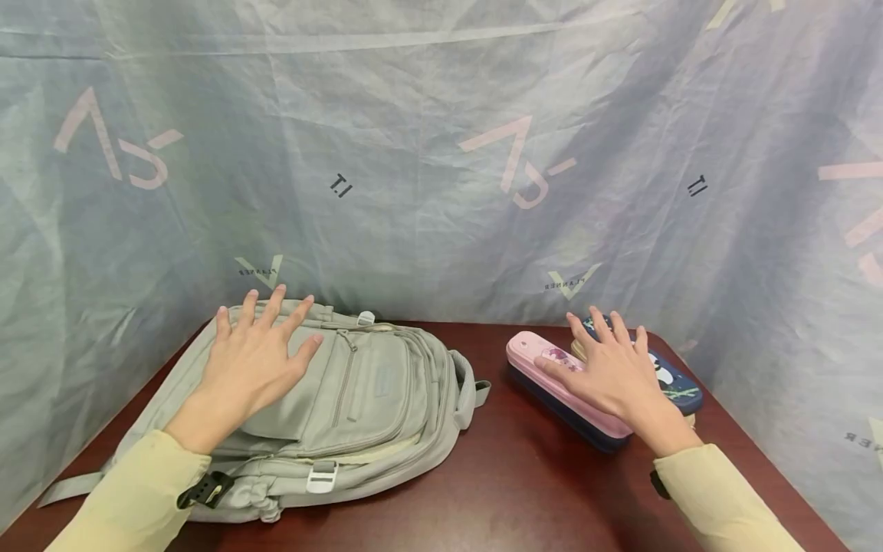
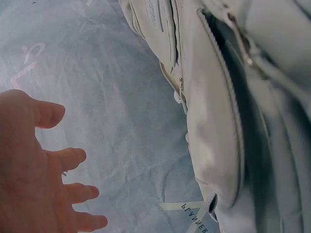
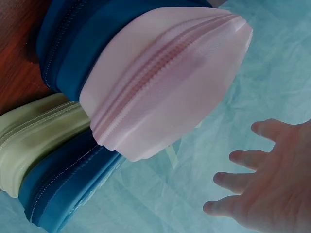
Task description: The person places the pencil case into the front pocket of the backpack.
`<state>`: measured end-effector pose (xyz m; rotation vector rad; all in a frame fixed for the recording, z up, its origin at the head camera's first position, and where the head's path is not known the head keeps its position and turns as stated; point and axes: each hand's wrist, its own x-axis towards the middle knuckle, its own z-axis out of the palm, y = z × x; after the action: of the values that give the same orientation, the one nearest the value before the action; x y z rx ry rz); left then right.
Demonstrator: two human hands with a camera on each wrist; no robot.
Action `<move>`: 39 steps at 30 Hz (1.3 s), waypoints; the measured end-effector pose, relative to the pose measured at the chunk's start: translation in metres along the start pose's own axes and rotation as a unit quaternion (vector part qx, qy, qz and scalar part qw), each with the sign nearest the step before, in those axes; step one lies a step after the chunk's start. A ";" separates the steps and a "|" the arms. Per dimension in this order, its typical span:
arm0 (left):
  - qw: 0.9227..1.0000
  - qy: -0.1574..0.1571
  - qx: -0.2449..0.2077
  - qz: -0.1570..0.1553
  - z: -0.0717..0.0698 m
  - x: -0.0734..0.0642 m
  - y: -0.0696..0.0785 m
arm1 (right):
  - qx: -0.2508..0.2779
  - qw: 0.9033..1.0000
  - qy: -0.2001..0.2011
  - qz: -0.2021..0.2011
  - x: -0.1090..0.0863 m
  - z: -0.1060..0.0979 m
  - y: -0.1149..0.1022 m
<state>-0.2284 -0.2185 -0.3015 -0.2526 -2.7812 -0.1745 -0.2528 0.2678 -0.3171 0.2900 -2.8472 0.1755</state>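
My left hand hovers over a grey-green backpack, fingers spread and holding nothing. The backpack lies flat with its front pocket up; in the left wrist view a zipped compartment gapes partly open. On the right, my right hand is held over two stacks of pencil cases, its fingers also apart and empty. A pink pencil case lies on a navy one. Beside them, a blue pencil case with a panda sits on a cream one, which is mostly hidden in the head view.
Everything lies on a dark red-brown table. A grey printed cloth hangs around its back and sides. One backpack strap trails toward the left table edge, and the top handle points right, toward the pencil cases.
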 end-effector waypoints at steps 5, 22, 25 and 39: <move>1.000 -0.003 0.003 -0.001 0.000 0.000 0.001 | 0.000 1.000 0.000 0.000 -0.002 0.000 0.000; 1.000 -0.002 0.008 0.001 0.000 -0.003 0.002 | -0.005 1.000 0.001 -0.011 -0.011 0.000 0.000; 1.000 -0.003 0.008 0.001 0.000 -0.004 0.003 | -0.006 1.000 0.004 -0.013 -0.010 0.001 0.000; 1.000 0.021 0.006 0.019 0.002 -0.020 0.002 | 0.014 0.998 0.035 -0.042 -0.023 0.001 0.005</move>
<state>-0.2098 -0.2191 -0.3101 -0.2949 -2.7324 -0.1525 -0.2324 0.2772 -0.3248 0.4009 -2.7593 0.2053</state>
